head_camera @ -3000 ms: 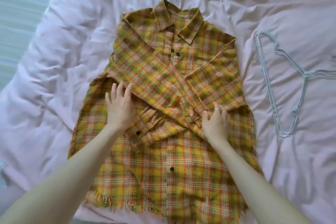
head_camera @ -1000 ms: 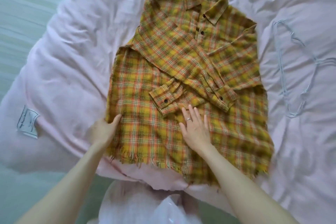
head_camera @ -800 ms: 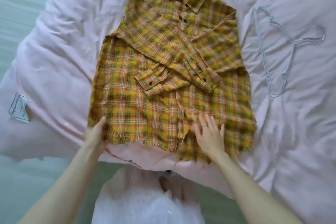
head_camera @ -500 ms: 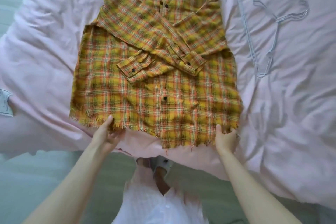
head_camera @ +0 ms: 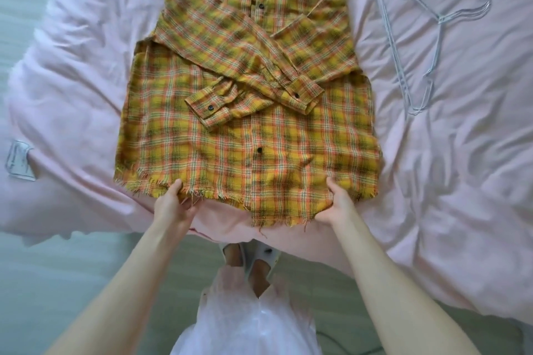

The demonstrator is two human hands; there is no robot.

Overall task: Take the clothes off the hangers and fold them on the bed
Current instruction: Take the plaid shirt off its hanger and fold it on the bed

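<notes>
A yellow and orange plaid shirt (head_camera: pixel 219 135) lies flat, front up, on the pink bed cover (head_camera: pixel 450 187). Both of its sleeves are folded across the chest, and the cuffs overlap in the middle. My left hand (head_camera: pixel 173 204) pinches the frayed bottom hem left of the button line, thumb on top. My right hand (head_camera: pixel 337 202) grips the same hem further right, fingers tucked under the cloth. An empty light blue wire hanger (head_camera: pixel 409 46) rests on the cover to the right of the shirt.
A white label (head_camera: pixel 18 160) is sewn to the cover at the far left. The bed's near edge runs just below the hem, with pale green floor (head_camera: pixel 57 268) beyond it. My feet in sandals and a white skirt show below.
My hands slid down from the crossed cuffs, over the lower shirt front, to the bottom hem and closed on it. The sleeves stayed crossed.
</notes>
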